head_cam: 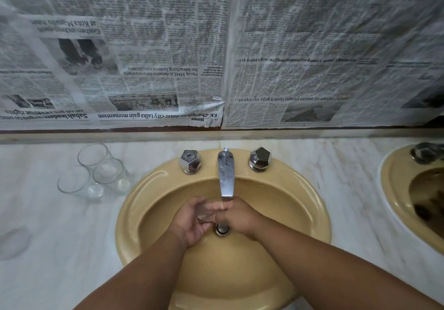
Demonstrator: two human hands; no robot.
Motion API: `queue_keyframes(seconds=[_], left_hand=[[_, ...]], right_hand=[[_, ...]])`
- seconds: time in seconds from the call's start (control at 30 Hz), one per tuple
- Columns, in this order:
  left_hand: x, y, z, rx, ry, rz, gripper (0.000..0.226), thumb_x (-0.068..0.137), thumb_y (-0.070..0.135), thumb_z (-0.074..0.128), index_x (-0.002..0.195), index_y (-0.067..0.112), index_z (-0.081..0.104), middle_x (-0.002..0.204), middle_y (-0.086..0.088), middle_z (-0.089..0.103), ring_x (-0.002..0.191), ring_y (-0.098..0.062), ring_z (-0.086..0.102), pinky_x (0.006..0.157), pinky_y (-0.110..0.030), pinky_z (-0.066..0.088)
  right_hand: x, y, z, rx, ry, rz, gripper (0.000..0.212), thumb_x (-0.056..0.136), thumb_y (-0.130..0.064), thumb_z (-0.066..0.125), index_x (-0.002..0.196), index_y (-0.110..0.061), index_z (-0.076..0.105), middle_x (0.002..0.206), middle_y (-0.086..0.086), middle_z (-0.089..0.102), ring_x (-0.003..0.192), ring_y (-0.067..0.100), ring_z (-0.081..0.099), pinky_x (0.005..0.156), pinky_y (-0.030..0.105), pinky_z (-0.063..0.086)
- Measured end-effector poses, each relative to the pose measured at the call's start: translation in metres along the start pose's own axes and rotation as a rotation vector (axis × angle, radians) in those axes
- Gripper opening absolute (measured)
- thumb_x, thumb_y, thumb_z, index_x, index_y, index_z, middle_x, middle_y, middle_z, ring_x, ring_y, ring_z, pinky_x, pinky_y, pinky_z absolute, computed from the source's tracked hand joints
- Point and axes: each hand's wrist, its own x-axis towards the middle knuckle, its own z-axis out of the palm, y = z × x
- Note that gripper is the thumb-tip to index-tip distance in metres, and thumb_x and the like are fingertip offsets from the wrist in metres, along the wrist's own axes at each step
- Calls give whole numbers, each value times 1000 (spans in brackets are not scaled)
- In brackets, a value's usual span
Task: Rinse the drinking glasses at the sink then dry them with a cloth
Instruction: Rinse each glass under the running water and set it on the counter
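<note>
A clear drinking glass [203,212] lies on its side in my left hand [191,223], whose fingers curl round it under the chrome spout [225,177]. My right hand [237,216] holds the glass's open end from the right, its fingertips hidden at or inside the mouth. Water runs from the spout onto the two hands. Both hands hover over the drain [222,228] of the tan sink [300,189]. Three more clear glasses [96,172] stand close together on the marble counter left of the sink.
Two chrome tap handles [190,162] [260,159] flank the spout. Another clear glass object [13,242] sits at the counter's left edge. A second tan sink [394,189] lies at the right. Newspaper covers the wall behind the marble counter [60,237].
</note>
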Motion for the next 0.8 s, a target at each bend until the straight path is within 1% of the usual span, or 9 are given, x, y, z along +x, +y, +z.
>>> queue_keyframes(seconds=[0.1, 0.17, 0.3, 0.37, 0.5, 0.57, 0.63, 0.7, 0.8], left_hand=[[4, 5, -5, -6, -26, -29, 25, 104, 23, 53, 98, 5, 69, 86, -16, 77, 66, -26, 77, 56, -30, 62], [3, 10, -3, 34, -17, -56, 29, 109, 32, 55, 102, 6, 68, 87, -17, 76, 65, -29, 78, 50, -35, 63], [6, 17, 2, 103, 69, -59, 27, 109, 32, 57, 104, 7, 67, 81, -13, 74, 55, -23, 74, 44, -34, 60], [10, 16, 4, 101, 107, -54, 23, 108, 31, 58, 103, 10, 67, 83, -10, 72, 54, -21, 72, 43, -30, 57], [12, 6, 12, 55, 54, -10, 28, 106, 24, 53, 88, 10, 69, 74, -6, 73, 61, -18, 69, 54, -25, 57], [8, 6, 12, 6, -24, -36, 29, 105, 24, 51, 93, 7, 70, 77, -9, 74, 60, -20, 68, 54, -26, 56], [7, 9, 9, 21, -92, -105, 36, 106, 34, 52, 103, 5, 74, 83, -12, 74, 58, -22, 68, 45, -25, 53], [5, 10, 11, 108, -97, -148, 46, 107, 44, 52, 107, 5, 77, 86, -12, 75, 57, -23, 70, 43, -24, 52], [7, 6, 21, 128, -24, -35, 32, 109, 34, 54, 119, 7, 67, 87, -12, 78, 59, -21, 72, 46, -25, 55]], right_hand=[[4, 1, -7, -128, -130, -111, 45, 92, 1, 65, 126, -27, 68, 120, -5, 75, 107, 2, 69, 101, 24, 51], [7, 10, -11, -564, -81, -302, 40, 94, -17, 56, 132, -21, 65, 129, -2, 72, 120, 14, 67, 104, 32, 50], [-2, 32, -5, -1092, 330, -575, 32, 93, -47, 49, 114, -31, 68, 107, -8, 72, 107, 23, 63, 85, 39, 44], [-6, 28, 1, -988, 376, -492, 27, 98, -55, 48, 100, -40, 70, 93, -14, 71, 101, 14, 59, 84, 37, 41], [12, 13, 3, -297, 9, -103, 35, 105, -51, 54, 89, -34, 80, 86, -10, 76, 84, 12, 66, 88, 34, 54], [18, 19, -6, -482, -26, -283, 39, 105, -49, 52, 112, -22, 80, 111, -6, 76, 105, 11, 66, 104, 36, 51], [23, 30, -22, -958, 5, -536, 48, 102, -63, 43, 128, -34, 70, 129, -10, 71, 121, 17, 63, 106, 40, 48], [24, 37, -30, -1186, 81, -543, 58, 95, -77, 35, 133, -44, 64, 135, -12, 68, 125, 21, 60, 104, 43, 46], [17, 36, -4, -559, 111, -276, 66, 88, -79, 44, 111, -26, 76, 114, 3, 76, 106, 17, 66, 95, 38, 53]])
